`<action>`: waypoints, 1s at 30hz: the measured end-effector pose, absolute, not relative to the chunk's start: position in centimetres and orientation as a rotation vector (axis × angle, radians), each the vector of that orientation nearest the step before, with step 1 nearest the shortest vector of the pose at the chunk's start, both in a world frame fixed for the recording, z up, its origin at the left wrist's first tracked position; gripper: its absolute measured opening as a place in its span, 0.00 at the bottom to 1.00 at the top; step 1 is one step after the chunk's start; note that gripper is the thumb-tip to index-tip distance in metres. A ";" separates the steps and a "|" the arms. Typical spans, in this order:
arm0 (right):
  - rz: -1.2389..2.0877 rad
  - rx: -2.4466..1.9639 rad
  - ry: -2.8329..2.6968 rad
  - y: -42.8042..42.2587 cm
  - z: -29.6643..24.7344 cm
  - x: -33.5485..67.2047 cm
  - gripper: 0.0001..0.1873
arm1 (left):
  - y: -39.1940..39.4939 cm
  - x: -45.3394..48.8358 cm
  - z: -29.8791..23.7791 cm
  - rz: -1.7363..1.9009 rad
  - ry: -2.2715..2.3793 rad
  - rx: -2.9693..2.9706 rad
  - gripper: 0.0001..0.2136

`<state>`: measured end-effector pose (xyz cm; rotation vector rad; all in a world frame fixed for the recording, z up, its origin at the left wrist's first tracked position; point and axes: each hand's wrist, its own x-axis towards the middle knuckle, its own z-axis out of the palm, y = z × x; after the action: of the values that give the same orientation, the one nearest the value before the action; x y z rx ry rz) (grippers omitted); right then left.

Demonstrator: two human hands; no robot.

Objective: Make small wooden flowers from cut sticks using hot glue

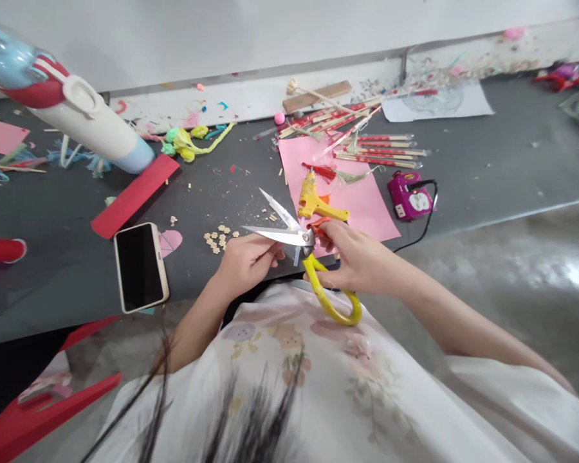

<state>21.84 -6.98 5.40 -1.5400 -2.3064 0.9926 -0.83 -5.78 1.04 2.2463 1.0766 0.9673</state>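
My right hand is closed round the handles of a pair of large scissors, one loop yellow and one orange. Their blades are spread apart and point left. Just under the lower blade, my left hand has its fingers pinched together; what they hold, if anything, is hidden. A pale translucent strip hangs beside the scissors' pivot. Close to the left hand lie many small pale wooden flower-shaped pieces. Beyond the right hand, a yellow glue gun rests on a pink sheet.
Left of my hands are a phone, a red folded strip and a tall bottle. Bundles of red-wrapped sticks lie at the back. A purple box with a black cable sits near the table's right edge.
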 end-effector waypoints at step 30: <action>0.969 -1.387 -2.399 -7.1 6.0 22.4 0.18 | -6.1 -1.1 -0.1 0.748 0.688 1.162 0.19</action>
<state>22.43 -7.05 6.00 -1.3872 -2.3986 0.9690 -1.09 -6.11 -0.12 1.1616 0.6884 0.7480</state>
